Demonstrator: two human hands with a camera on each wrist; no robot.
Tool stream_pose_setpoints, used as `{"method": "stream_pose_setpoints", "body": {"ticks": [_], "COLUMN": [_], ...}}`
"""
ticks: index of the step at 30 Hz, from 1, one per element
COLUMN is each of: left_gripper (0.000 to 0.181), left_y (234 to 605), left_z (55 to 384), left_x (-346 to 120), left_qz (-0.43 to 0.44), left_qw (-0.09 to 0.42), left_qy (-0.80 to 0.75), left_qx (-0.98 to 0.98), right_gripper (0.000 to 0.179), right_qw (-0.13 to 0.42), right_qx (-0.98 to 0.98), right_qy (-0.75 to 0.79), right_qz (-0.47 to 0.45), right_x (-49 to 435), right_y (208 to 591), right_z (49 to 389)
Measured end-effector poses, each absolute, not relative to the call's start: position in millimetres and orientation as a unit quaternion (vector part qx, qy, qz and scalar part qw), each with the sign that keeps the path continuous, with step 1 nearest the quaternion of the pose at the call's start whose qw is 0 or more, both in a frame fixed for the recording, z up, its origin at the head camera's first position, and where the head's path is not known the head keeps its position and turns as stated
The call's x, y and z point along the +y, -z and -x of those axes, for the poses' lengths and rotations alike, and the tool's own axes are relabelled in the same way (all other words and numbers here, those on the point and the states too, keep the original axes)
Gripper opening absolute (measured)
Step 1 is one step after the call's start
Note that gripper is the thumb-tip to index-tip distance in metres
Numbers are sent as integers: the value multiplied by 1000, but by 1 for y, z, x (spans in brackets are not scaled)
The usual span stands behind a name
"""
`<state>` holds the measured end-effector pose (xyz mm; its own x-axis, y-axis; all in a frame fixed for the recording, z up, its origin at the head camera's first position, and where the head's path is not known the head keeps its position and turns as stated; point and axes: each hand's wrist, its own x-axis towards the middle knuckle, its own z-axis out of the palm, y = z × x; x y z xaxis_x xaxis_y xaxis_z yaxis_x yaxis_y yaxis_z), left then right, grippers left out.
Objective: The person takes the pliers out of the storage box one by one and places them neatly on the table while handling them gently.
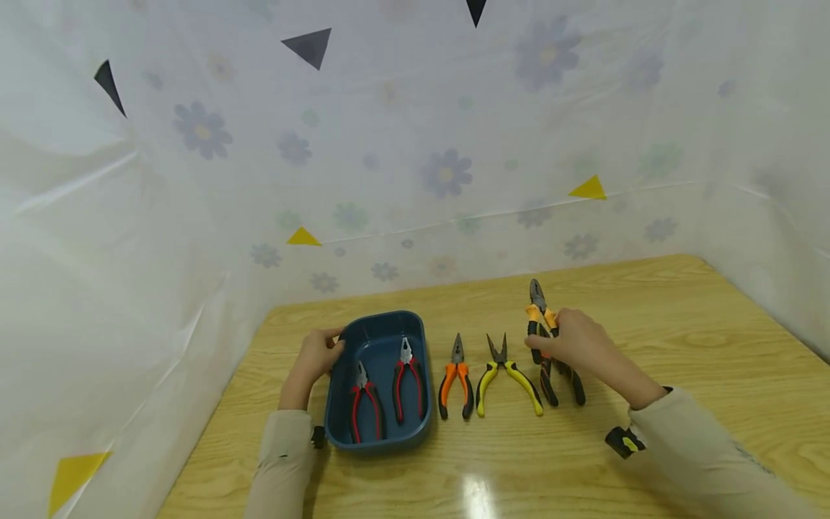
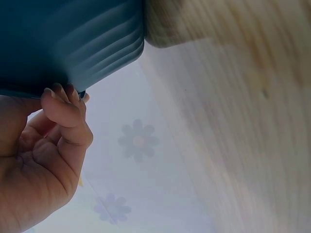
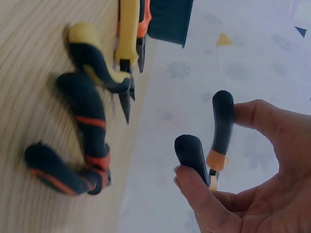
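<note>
My left hand [image 1: 315, 357] holds the left rim of a dark blue plastic tray [image 1: 378, 447], its fingertips at the edge in the left wrist view. Two pairs of combination pliers with red-and-black handles, the left pair [image 1: 367, 404] and the right pair [image 1: 408, 378], lie inside it. My right hand [image 1: 580, 346] grips combination pliers [image 1: 537, 294] with orange-and-black handles, raised off the table with the jaws pointing away. Both handles [image 3: 223, 121] show between thumb and fingers in the right wrist view. Beneath them, another pair of black-and-red-handled pliers [image 3: 92, 121] rests on the table.
Orange-handled pliers [image 1: 457, 371] and spread yellow-handled needle-nose pliers [image 1: 502, 367] lie in a row between the tray and my right hand. The wooden table [image 1: 519, 468] meets a flower-patterned plastic sheet [image 1: 389, 180] at the back and sides.
</note>
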<state>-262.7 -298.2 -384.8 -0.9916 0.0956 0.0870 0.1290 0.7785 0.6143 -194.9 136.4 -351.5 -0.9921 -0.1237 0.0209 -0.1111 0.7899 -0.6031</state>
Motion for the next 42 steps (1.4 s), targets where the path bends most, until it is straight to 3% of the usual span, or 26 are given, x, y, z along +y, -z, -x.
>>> {"method": "stream_pose_setpoints", "body": {"ticks": [21, 35, 42], "left_gripper": [43, 43, 43], "left_y": [385, 386, 387], "left_z": [265, 266, 267], "left_x": [-296, -298, -298], "left_qz": [64, 69, 68], "left_qw": [18, 21, 19], "left_qy": [336, 336, 333], "left_qx": [-939, -939, -940], "right_gripper": [50, 34, 37], "right_qw": [28, 72, 90], "right_qx": [961, 965, 968], "right_qy": [270, 245, 230], "right_qz": [60, 61, 50], "right_x": [190, 205, 209], "right_y": [383, 397, 399], "right_z": [197, 196, 196]}}
